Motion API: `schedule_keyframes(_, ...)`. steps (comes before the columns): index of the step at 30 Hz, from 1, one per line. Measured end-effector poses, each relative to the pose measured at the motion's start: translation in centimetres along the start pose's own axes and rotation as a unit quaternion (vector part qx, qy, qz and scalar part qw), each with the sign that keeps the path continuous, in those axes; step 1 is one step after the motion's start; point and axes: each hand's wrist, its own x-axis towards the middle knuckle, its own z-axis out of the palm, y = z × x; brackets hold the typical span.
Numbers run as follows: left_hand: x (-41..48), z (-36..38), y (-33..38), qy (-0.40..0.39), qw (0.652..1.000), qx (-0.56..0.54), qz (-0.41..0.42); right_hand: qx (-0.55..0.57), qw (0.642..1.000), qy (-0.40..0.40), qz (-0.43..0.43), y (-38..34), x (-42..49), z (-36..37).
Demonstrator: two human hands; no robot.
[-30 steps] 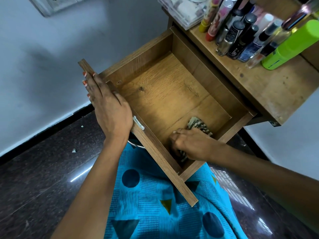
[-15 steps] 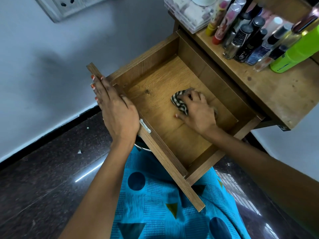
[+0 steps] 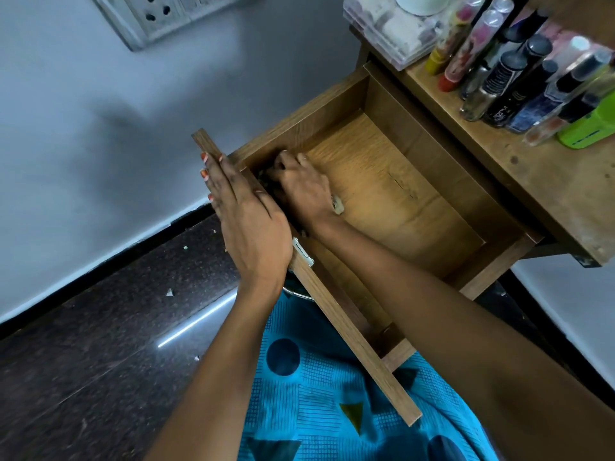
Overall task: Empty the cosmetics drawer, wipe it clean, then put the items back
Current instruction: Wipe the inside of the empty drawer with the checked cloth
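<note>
The wooden drawer (image 3: 416,207) is pulled out of the small table, its floor bare of cosmetics. My right hand (image 3: 299,188) presses a dark checked cloth (image 3: 266,179) into the drawer's front left corner; the hand hides most of the cloth. My left hand (image 3: 246,224) lies flat with straight fingers against the outside of the drawer front (image 3: 349,327), near its left end. The cosmetics bottles (image 3: 509,81) stand in a cluster on the table top.
A clear plastic box (image 3: 382,31) sits at the table's back left corner, and a bright green bottle (image 3: 592,124) lies at the right. A wall socket (image 3: 156,18) is at the upper left. Dark polished floor (image 3: 100,361) lies below, blue patterned clothing (image 3: 332,394) under the drawer.
My right hand has swept the cloth from the drawer's near right corner, across the middle, to the front left corner. My left hand stays on the drawer front.
</note>
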Motion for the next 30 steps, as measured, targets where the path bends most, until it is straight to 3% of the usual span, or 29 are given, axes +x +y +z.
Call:
schedule_keyframes(3,0.0,0.0,0.1,0.004,1.0,-0.003,-0.001,0.026,1.0,0.006,0.014,0.0,0.2,0.2)
schedule_keyframes(7,0.0,0.1,0.0,0.006,1.0,-0.003,0.002,0.147,0.988,0.022,0.039,0.2,0.7,0.5)
schedule_keyframes(15,-0.1,0.1,0.0,0.005,1.0,0.002,-0.001,0.364,0.921,0.083,0.109,-0.3,0.4,0.2)
schedule_keyframes(24,-0.1,0.0,0.1,-0.003,1.0,-0.001,-0.006,0.243,0.957,0.025,0.157,-0.9,1.8,-0.7)
schedule_keyframes(27,-0.1,-0.1,0.1,-0.005,1.0,0.001,-0.007,0.341,0.925,0.004,0.166,-0.7,1.7,-1.5)
schedule_keyframes(30,0.0,-0.1,0.1,-0.004,1.0,0.003,-0.007,0.456,0.876,0.041,0.152,-1.1,1.2,-2.6)
